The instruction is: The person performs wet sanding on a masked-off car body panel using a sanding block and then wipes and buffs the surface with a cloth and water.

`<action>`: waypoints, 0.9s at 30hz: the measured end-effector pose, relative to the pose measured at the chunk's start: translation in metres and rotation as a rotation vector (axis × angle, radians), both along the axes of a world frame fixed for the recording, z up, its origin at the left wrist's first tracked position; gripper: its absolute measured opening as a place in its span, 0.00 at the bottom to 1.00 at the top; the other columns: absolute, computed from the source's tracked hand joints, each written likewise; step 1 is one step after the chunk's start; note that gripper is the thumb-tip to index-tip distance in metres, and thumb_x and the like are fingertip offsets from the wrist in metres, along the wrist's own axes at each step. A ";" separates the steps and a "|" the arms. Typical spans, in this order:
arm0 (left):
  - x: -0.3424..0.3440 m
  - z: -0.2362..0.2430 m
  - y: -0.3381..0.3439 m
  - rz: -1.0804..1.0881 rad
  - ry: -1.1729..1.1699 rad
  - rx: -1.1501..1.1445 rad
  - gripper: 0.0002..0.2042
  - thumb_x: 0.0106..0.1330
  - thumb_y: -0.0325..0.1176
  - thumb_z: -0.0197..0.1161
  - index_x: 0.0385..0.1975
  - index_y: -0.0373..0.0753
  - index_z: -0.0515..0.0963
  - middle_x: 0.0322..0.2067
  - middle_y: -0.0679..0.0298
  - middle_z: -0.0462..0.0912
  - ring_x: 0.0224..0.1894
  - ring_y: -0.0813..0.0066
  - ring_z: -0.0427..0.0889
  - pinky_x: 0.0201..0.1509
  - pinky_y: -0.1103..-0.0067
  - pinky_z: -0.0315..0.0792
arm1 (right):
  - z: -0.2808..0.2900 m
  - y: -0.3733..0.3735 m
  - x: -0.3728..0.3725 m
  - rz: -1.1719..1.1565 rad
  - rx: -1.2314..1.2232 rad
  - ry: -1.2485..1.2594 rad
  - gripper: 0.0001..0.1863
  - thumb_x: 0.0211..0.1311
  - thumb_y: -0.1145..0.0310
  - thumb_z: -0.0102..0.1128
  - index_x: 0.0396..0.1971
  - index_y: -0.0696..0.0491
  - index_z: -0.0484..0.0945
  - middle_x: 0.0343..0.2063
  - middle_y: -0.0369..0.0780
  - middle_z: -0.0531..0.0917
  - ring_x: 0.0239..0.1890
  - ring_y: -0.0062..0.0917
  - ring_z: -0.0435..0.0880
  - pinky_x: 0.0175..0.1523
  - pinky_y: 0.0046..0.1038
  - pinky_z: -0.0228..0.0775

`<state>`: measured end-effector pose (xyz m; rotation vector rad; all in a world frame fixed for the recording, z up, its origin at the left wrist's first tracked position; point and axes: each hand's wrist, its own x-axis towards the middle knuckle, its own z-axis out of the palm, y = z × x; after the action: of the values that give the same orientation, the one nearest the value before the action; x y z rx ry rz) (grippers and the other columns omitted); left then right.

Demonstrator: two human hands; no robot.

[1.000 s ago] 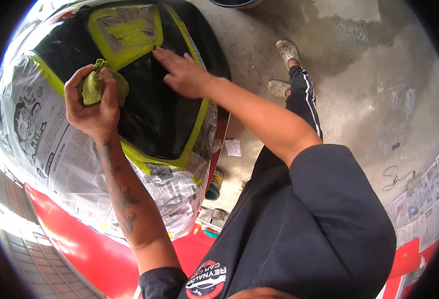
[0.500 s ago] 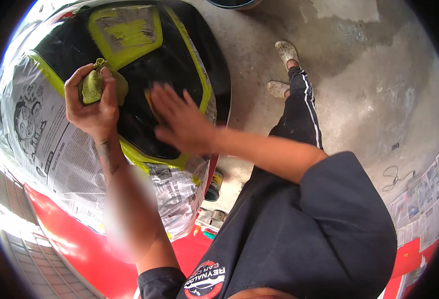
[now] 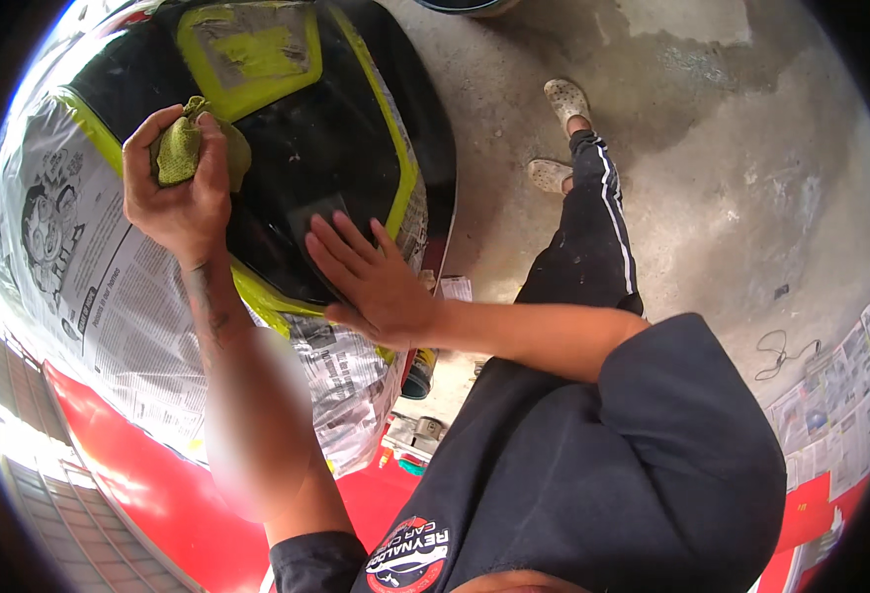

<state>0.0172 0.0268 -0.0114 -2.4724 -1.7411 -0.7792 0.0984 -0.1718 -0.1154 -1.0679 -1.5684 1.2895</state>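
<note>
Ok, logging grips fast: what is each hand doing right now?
Left hand: closed around a yellow-green cloth.
Right hand: open, fingers spread, flat on the black panel, holding nothing.

Concrete floor (image 3: 751,178), grey, stained and patchy. Thin wire (image 3: 786,351) lies looped on it at right. Newspaper sheets (image 3: 835,405) spread flat near the right rim. Small scrap of paper (image 3: 455,289) on the floor by the red bodywork (image 3: 148,494). A spray can (image 3: 417,374) stands below that scrap. Dark round container (image 3: 465,6), cut off at top edge.
</note>
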 end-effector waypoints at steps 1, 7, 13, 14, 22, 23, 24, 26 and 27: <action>0.001 0.001 -0.001 0.017 -0.013 -0.002 0.11 0.54 0.29 0.73 0.37 0.38 0.83 0.32 0.64 0.86 0.35 0.78 0.84 0.44 0.80 0.77 | -0.003 0.001 -0.002 0.002 0.001 -0.001 0.40 0.73 0.44 0.39 0.74 0.54 0.45 0.75 0.46 0.47 0.77 0.45 0.44 0.72 0.58 0.37; 0.000 -0.003 0.007 -0.016 -0.012 -0.004 0.12 0.53 0.30 0.73 0.37 0.39 0.83 0.32 0.66 0.86 0.35 0.78 0.84 0.44 0.80 0.77 | -0.037 0.082 -0.012 -0.181 -0.266 0.042 0.41 0.73 0.43 0.38 0.74 0.56 0.45 0.75 0.47 0.47 0.76 0.47 0.44 0.74 0.56 0.36; -0.009 0.000 0.003 -0.005 -0.015 0.010 0.12 0.53 0.31 0.74 0.37 0.40 0.83 0.32 0.66 0.86 0.35 0.77 0.84 0.44 0.79 0.77 | 0.027 -0.023 0.004 0.075 -0.374 0.075 0.43 0.72 0.40 0.35 0.75 0.54 0.37 0.75 0.49 0.40 0.77 0.47 0.39 0.74 0.57 0.33; -0.009 -0.001 0.004 -0.004 -0.018 0.010 0.12 0.53 0.31 0.74 0.37 0.40 0.83 0.32 0.66 0.86 0.35 0.77 0.84 0.44 0.79 0.77 | 0.029 -0.032 0.007 0.209 -0.377 0.064 0.45 0.72 0.39 0.35 0.75 0.53 0.35 0.76 0.48 0.37 0.77 0.47 0.37 0.73 0.58 0.32; -0.007 -0.002 0.005 -0.045 0.017 0.029 0.12 0.53 0.32 0.74 0.36 0.40 0.83 0.32 0.65 0.86 0.34 0.77 0.84 0.43 0.79 0.78 | -0.002 0.015 0.003 0.003 -0.630 0.148 0.42 0.74 0.41 0.32 0.75 0.52 0.35 0.76 0.46 0.37 0.78 0.43 0.36 0.74 0.57 0.29; -0.007 -0.002 0.004 -0.045 0.014 0.028 0.12 0.53 0.32 0.74 0.36 0.40 0.83 0.32 0.65 0.86 0.34 0.77 0.84 0.43 0.79 0.78 | 0.014 -0.005 0.011 0.067 -0.633 0.156 0.41 0.74 0.42 0.31 0.75 0.53 0.36 0.76 0.47 0.39 0.77 0.44 0.38 0.74 0.56 0.32; -0.005 0.000 0.003 -0.027 0.000 0.016 0.12 0.53 0.32 0.74 0.37 0.40 0.83 0.32 0.65 0.86 0.34 0.77 0.85 0.43 0.79 0.78 | 0.023 -0.016 0.016 0.129 -0.639 0.168 0.40 0.75 0.43 0.30 0.75 0.53 0.37 0.76 0.48 0.42 0.77 0.45 0.41 0.74 0.55 0.34; -0.004 0.000 0.001 -0.009 -0.013 0.000 0.12 0.53 0.32 0.74 0.37 0.40 0.83 0.32 0.65 0.86 0.35 0.77 0.85 0.44 0.79 0.78 | 0.006 -0.007 0.010 0.104 -0.643 0.150 0.39 0.75 0.42 0.27 0.75 0.53 0.39 0.76 0.47 0.42 0.77 0.44 0.40 0.75 0.53 0.33; -0.003 0.000 0.002 -0.001 -0.023 -0.008 0.12 0.53 0.32 0.74 0.37 0.40 0.83 0.32 0.65 0.86 0.35 0.77 0.85 0.44 0.79 0.78 | -0.010 0.012 0.010 0.070 -0.715 0.173 0.39 0.75 0.42 0.26 0.75 0.52 0.38 0.76 0.46 0.41 0.78 0.41 0.38 0.76 0.50 0.30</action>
<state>0.0139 0.0287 -0.0109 -2.4796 -1.7535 -0.8061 0.1084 -0.1595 -0.1255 -1.2790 -1.0289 2.0094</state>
